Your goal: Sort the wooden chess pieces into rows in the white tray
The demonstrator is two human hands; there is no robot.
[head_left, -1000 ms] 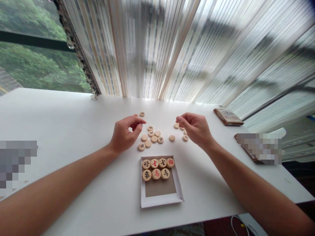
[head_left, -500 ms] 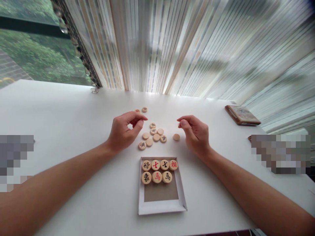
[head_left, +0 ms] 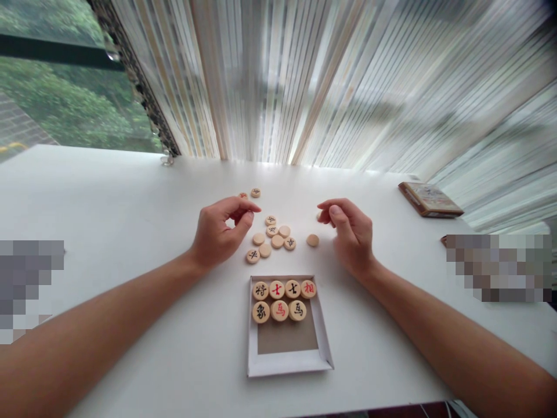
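My left hand (head_left: 221, 231) hovers left of the loose round wooden pieces (head_left: 277, 241), its fingers bent, thumb near the fingertips and nothing visible between them. On the right, my right hand (head_left: 351, 235) is curled, its fingertips closed over a pale wooden piece (head_left: 319, 216) of which only an edge shows. Just left of that hand lies a blank-faced piece (head_left: 313, 240). Some loose pieces bear black characters; others are blank. Nearer me, a shallow white box (head_left: 290, 364) contains two rows of pieces with red or black characters, the upper row (head_left: 277, 289) longer than the lower one (head_left: 279, 311).
Beyond my left hand, a piece with a black character (head_left: 256, 193) sits beside a partly hidden red-marked one (head_left: 242, 196). A flat brown box (head_left: 430, 199) rests at the right rear of the white table (head_left: 139, 203). Striped curtains (head_left: 270, 81) hang behind.
My right hand has shifted slightly right and up, and a pale piece edge now shows at its fingertips. My left hand keeps its pose. The view has moved a little.
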